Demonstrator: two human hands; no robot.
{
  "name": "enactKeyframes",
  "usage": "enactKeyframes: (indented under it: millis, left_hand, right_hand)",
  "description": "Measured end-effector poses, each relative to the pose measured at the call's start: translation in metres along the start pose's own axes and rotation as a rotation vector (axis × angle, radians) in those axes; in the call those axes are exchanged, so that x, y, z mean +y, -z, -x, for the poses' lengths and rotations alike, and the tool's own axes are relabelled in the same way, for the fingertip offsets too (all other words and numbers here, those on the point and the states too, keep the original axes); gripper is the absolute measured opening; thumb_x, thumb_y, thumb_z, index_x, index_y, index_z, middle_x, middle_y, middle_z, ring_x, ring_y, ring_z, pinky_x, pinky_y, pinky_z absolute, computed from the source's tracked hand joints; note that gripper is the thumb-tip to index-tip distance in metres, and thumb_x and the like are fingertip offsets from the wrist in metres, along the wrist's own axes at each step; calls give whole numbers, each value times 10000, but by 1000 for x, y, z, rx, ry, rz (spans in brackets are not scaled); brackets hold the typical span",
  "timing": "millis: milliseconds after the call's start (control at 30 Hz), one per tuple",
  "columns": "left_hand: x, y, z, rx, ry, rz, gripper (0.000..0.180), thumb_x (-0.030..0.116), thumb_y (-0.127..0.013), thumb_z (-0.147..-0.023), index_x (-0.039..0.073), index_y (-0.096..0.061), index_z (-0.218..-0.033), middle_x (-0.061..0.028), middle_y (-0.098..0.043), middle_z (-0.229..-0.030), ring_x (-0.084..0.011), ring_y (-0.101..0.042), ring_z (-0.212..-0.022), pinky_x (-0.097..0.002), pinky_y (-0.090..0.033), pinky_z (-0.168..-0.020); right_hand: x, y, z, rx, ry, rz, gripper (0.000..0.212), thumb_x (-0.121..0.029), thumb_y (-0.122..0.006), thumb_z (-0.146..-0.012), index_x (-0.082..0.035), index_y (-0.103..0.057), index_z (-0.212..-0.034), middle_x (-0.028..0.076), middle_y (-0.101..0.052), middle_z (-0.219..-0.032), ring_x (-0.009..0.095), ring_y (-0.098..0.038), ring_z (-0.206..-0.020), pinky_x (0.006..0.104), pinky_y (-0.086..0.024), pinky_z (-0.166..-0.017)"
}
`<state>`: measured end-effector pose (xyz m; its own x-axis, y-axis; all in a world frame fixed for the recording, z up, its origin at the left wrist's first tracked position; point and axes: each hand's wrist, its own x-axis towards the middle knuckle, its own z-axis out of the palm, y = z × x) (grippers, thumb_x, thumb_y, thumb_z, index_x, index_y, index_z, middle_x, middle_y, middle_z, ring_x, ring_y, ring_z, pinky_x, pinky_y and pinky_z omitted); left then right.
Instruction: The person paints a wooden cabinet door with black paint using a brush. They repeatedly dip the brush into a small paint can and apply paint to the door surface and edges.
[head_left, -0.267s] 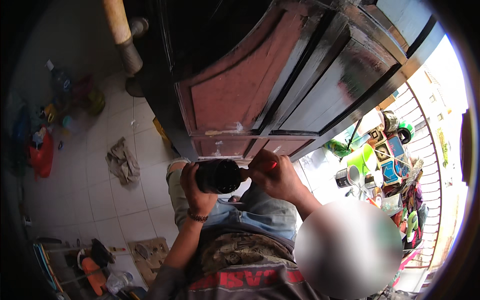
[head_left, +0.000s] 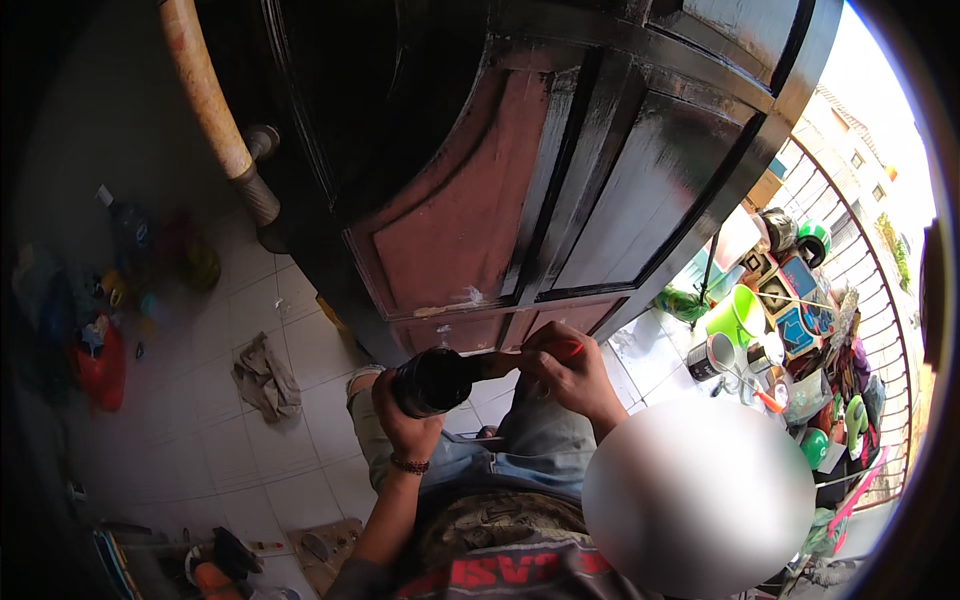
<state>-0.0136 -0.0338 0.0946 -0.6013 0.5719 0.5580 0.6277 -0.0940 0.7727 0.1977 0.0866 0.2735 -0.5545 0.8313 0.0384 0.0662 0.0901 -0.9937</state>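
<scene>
My left hand (head_left: 402, 425) is closed around a dark paint can (head_left: 415, 388), tilted with its black-coated mouth toward the right. In my right hand (head_left: 578, 378) is a paintbrush (head_left: 503, 363) with a red handle, held level. Its black-wet bristle end lies at the can's rim. Just beyond both hands stands a panelled wooden door (head_left: 455, 235). Much of the door is glossy black, while its curved panel and lower panels show reddish brown with pale scuffs.
A crumpled rag (head_left: 266, 378) lies on the white tiles to the left. On the right are an open tin (head_left: 710, 357), a lime-green bucket (head_left: 736, 314) and heaped household goods beside a railing (head_left: 850, 230). A bamboo-coloured pole (head_left: 207, 95) is at the upper left.
The paintbrush has come out of the can toward the right, so more of its length shows. My right hand has moved away from the can, and the whole view has shifted.
</scene>
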Motion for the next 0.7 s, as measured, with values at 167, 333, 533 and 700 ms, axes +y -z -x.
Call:
enactKeyframes:
  millis: [167,333,533,700]
  left_hand:
    - [-4,-5,1,0,127,79,836,109,-864,-566,9,-486,-1305,-176,-562,-1246,-326,-582,-1148,-428,-465,-1004]
    - [-3,-20,-6,-73,294,345,876,111,-883,-552,18,-467,-1318,-133,-581,-1232,-264,-611,-1104,-397,-495,-988]
    - [-42,-37,33,-140,340,438,910,108,-889,-546,30,-446,-1337,-114,-574,-1229,-246,-609,-1099,-398,-496,-987]
    - [-67,-46,40,-159,354,392,897,130,-891,-536,41,-465,-1320,-115,-584,-1216,-251,-614,-1088,-403,-493,-983]
  right_hand:
    - [3,13,-1,144,46,-366,218,-159,-628,-949,5,-613,-1092,109,-698,-838,159,-679,-697,266,-530,-605]
    - [-24,31,-27,182,218,-928,319,-171,-578,-965,17,-561,-1222,112,-621,-885,161,-601,-761,242,-480,-546]
    - [-76,33,-62,212,464,-1073,320,-204,-567,-992,-28,-557,-1259,63,-604,-955,146,-586,-837,227,-433,-610]
    - [-94,24,-73,380,560,-937,368,-238,-639,-980,-10,-575,-1262,77,-635,-1026,166,-629,-908,273,-517,-678]
